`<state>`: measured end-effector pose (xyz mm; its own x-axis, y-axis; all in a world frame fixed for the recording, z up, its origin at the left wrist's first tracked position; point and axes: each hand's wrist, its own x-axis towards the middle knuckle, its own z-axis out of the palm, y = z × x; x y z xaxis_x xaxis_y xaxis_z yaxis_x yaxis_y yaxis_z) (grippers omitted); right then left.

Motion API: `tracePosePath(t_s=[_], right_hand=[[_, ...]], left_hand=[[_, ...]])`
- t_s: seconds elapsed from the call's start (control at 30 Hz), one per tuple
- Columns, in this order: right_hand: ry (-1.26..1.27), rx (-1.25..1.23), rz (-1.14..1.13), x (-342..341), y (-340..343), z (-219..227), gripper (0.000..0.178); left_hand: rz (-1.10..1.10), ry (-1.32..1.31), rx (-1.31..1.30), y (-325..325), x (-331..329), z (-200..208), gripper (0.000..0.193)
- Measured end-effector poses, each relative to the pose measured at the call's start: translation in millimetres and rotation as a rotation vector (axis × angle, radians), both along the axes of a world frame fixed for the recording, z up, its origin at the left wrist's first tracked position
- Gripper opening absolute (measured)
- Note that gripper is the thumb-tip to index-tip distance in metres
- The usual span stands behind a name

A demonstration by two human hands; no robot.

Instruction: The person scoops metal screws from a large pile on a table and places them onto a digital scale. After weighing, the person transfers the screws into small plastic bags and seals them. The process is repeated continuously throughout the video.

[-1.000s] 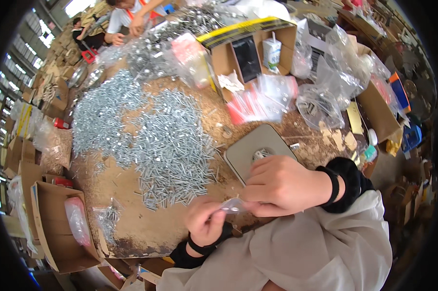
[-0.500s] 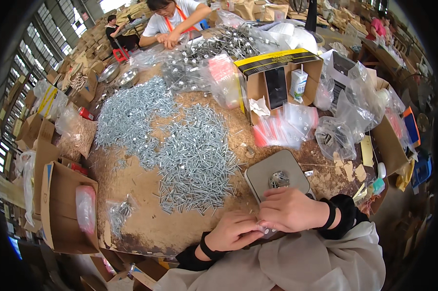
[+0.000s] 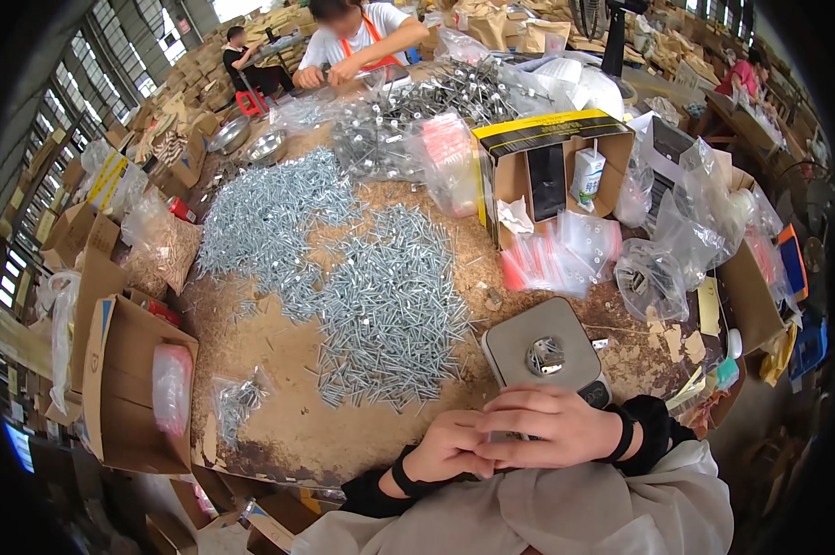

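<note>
My left hand [image 3: 447,446] and my right hand [image 3: 554,427] are closed together at the table's near edge, right fingers lying over the left ones. What they hold is mostly hidden; only a small greyish bit shows between them. Just beyond my right hand is a flat scale [image 3: 519,338] with a grey metal plate. On it rests a small clump of shiny metal parts [image 3: 545,356]. To the left spreads a heap of silver screws [image 3: 389,305], joined to a second heap [image 3: 269,217] farther back. A clear bag with metal pieces [image 3: 239,400] lies near the front left.
Clear zip bags with red edges [image 3: 565,254] lie before an open carton [image 3: 610,190] holding a drink carton [image 3: 587,176]. Plastic bags of parts [image 3: 653,277] sit at right. A cardboard box [image 3: 126,398] stands at left. Across the table a person [image 3: 362,46] works beside black-and-silver parts [image 3: 454,92].
My right hand has shifted from pinching beside the left to covering its fingers. The clear plastic seen between my fingertips is now hidden. The whole view has swung slightly, moving the table rightward.
</note>
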<state>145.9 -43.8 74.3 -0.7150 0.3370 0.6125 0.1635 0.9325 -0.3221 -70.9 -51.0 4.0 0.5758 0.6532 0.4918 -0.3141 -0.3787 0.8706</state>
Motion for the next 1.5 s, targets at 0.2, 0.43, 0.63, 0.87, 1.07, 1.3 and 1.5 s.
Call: tracePosePath(t_s=[0.2,0.43,0.63,0.87,1.07,1.3,1.5], right_hand=[[-0.025,0.005,0.035,-2.5,-0.7,0.1,0.026],[-0.059,-0.028,0.024,5.0,1.3,11.6,0.024],[-0.179,-0.167,0.046,16.0,-7.4,15.0,0.01],[-0.234,-0.267,0.026,18.0,-10.1,6.9,0.015],[-0.087,-0.443,-0.209,63.0,13.1,18.7,0.057],[-0.164,-0.733,-0.433,76.1,23.2,-30.3,0.1],[-0.244,-0.679,-0.482,65.3,28.4,-26.8,0.096]], left_hand=[[-0.124,-0.021,-0.19,-1.5,-0.1,-2.4,0.017],[-0.055,-0.037,-0.423,-7.9,5.9,12.1,0.02],[0.075,0.123,-0.437,1.8,-0.6,7.3,0.009],[-0.214,0.08,-0.512,-4.7,7.6,13.2,0.077],[0.058,0.036,-0.462,-4.6,8.7,9.9,0.045],[0.228,0.253,-0.204,-6.5,17.5,10.2,0.044],[0.308,0.311,-0.202,-5.3,20.8,10.6,0.04]])
